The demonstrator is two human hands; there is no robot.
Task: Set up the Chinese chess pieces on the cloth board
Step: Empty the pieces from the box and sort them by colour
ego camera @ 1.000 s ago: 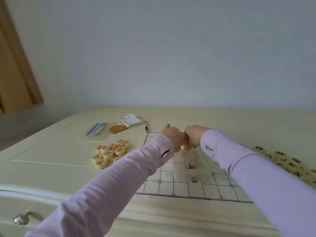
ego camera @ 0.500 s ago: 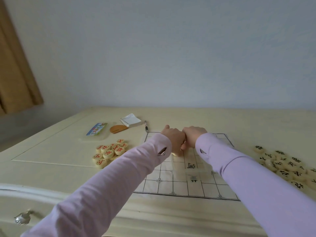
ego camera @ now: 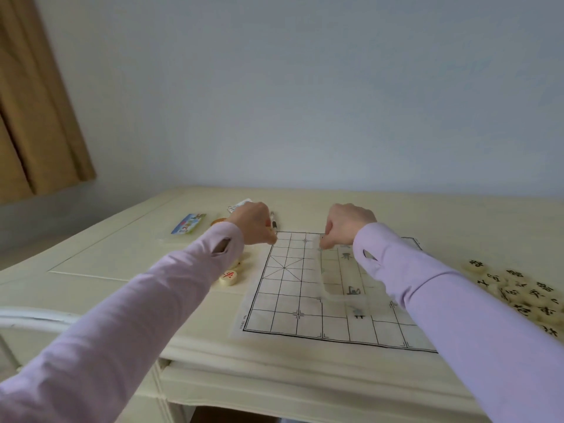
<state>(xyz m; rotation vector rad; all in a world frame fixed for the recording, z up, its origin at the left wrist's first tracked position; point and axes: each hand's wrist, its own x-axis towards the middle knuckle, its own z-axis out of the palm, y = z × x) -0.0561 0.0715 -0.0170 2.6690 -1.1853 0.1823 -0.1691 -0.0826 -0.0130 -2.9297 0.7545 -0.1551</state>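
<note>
Head view: a curtain [ego camera: 36,117] was seen far left, then a card [ego camera: 187,223] on the table [ego camera: 106,261]. Most red pieces [ego camera: 229,277] were hidden by the left sleeve. The left hand [ego camera: 253,222] was curled at the far left corner of the board [ego camera: 290,300], beside a pen [ego camera: 274,222]; whether cloth was pinched could not be told. A folded flap of the board was pinched by the right hand [ego camera: 348,224]. Its right side was covered by the right sleeve. Black pieces [ego camera: 518,288] were heaped far right, off the board.
</note>
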